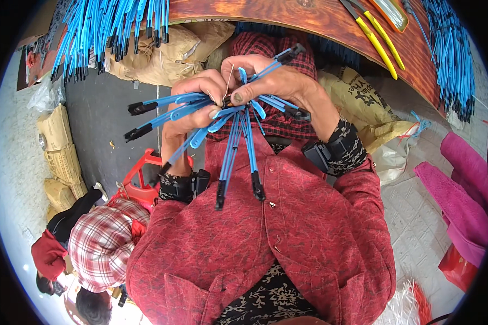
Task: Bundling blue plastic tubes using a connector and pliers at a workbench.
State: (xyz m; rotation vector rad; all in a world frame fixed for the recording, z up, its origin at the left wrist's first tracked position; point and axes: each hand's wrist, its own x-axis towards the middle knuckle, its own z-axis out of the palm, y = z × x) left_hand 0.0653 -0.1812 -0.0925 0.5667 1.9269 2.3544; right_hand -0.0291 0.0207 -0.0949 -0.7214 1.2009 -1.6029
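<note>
Both of my hands hold a small umbrella frame above my lap. Its blue ribs (pixel 250 151) fan out around a small dark hub (pixel 228 102) and end in black tips. My left hand (pixel 192 89) is closed, with thumb and fingers pinched at the left of the hub. From the other side my right hand (pixel 293 86) pinches the hub, thumb pressed close to the left fingertips. A thin wire (pixel 231 76) sticks up between the hands. Fingers partly hide the hub, so I cannot see how the wire sits in it.
A wooden table (pixel 287 12) curves across the far side. Bunches of blue ribs (pixel 114 32) hang over its edge, and yellow-handled pliers (pixel 384 40) lie on it. Sacks (pixel 171 51) stand below. At left are a red stool (pixel 142 176) and a person in plaid (pixel 106 233).
</note>
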